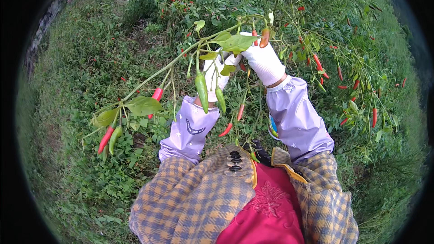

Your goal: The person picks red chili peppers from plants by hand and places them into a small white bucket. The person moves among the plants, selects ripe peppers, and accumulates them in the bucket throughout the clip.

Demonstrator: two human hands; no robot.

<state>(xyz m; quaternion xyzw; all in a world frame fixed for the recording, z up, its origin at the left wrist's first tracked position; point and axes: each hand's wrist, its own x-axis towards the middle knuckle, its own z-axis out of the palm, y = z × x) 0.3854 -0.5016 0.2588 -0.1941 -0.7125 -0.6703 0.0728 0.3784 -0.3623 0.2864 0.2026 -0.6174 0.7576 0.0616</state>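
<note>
Both my hands wear white knit gloves and meet among the stems of a chili pepper plant, behind its leaves. My left hand [215, 76] is raised behind hanging green chili peppers [201, 91]; its fingertips are partly hidden by leaves. Close against it, my right hand [262, 57] bends inward, with an orange-brown chili pepper [264, 38] and a small red one [254, 37] hanging in front of it. Whether either hand grips a pepper or stem is hidden. A long green branch [169, 65] stretches to the lower left, bearing red chili peppers [106, 139] and leaves.
More branches with red chili peppers [374, 117] spread at the right. Dense low weeds [84, 84] cover the ground, with scattered red peppers among them. Red peppers [226, 129] also hang just before my checked jacket [196, 200]. A grey strip lies at the far upper left.
</note>
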